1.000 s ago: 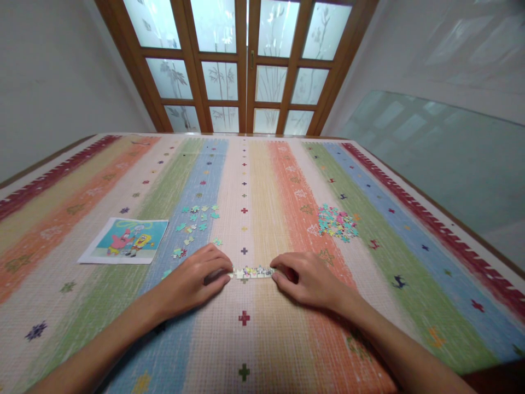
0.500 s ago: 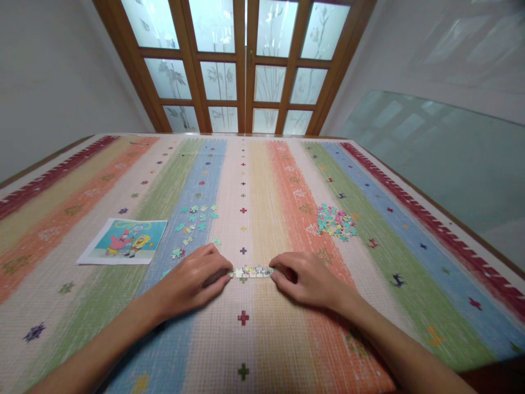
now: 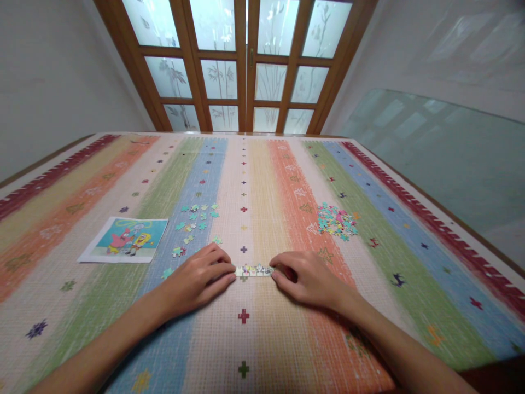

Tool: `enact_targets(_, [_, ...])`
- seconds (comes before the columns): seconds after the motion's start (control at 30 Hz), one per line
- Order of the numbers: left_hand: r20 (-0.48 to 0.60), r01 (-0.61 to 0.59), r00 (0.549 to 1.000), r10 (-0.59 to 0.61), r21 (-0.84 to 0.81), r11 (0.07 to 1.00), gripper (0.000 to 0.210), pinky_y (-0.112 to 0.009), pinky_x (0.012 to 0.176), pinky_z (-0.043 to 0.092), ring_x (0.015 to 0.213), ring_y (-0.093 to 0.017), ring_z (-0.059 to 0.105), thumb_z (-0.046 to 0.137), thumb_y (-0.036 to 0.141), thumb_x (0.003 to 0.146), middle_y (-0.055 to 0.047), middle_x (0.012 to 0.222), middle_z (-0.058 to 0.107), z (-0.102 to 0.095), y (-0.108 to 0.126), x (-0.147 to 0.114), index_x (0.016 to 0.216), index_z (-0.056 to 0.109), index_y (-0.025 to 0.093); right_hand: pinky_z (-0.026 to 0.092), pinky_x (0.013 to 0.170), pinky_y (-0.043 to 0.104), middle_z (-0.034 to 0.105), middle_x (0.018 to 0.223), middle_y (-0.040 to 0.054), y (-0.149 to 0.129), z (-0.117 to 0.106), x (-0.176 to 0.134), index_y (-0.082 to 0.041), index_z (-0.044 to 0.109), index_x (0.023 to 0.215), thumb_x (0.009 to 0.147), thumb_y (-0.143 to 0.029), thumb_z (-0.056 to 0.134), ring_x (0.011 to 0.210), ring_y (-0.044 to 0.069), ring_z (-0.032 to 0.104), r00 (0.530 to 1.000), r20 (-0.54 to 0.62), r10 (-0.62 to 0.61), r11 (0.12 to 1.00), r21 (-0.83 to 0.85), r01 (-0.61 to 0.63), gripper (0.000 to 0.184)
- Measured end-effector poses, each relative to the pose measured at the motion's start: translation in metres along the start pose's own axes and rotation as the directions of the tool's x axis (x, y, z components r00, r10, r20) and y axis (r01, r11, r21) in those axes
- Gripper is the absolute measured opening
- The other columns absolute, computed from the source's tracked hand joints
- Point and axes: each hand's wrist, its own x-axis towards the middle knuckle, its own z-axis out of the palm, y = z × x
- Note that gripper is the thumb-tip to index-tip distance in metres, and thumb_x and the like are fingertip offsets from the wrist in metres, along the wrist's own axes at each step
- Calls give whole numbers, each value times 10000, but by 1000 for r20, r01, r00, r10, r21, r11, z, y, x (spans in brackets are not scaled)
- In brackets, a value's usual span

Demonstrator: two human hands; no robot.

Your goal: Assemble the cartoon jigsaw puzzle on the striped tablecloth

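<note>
Head view, now. Where do we log the strip of puzzle pieces (image 3: 253,271), taken from our left hand (image 3: 200,278) and right hand (image 3: 305,275)?

— Directly between the two, lying on the striped cloth (image 3: 270,339). Its long axis runs side to side, from left fingertips to right. Neither hand is nearer: each touches one end.

Finger state?

— Narrow on both sides. We note left thumb and forefinger holding the left end, right thumb and forefinger holding the right end. We cannot tell how firm either pinch is; the fingers hide the strip's very tips.

Edges and room?

— Its long edges face us and the glazed doors (image 3: 221,79); between the fingertips, both show. Loose pieces (image 3: 202,225) lie beyond our left hand, one just past the knuckles, another beside the wrist, so we judge that side tighter. The heap of pieces (image 3: 337,221) lies beyond our right hand, apart from it. A picture sheet (image 3: 127,241) rests farther left. Toward us and straight ahead, printed cloth runs on: ample room, in our judgement.
</note>
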Motion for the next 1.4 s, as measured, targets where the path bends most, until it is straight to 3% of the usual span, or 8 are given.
enact_targets(0.57, [-55, -37, 998, 41, 72, 997, 113, -353, 832, 491, 907, -200, 588, 572, 209, 1014, -62, 964, 652, 3, 0, 2, 992, 679, 180, 370, 640, 279, 705, 773, 46, 4, 7, 0, -171, 748, 995, 960, -309, 590, 655, 149, 575, 999, 14, -31, 999, 31, 31, 213])
enact_targets(1.4, [-75, -70, 994, 75, 74, 995, 103, -360, 831, 504, 897, -197, 615, 559, 212, 1019, -46, 952, 691, 3, -1, 0, 1038, 659, 194, 414, 671, 293, 754, 842, 63, -4, 10, 3, -167, 747, 1035, 994, -308, 556, 708, 163, 642, 999, 10, -36, 999, 37, 36, 241])
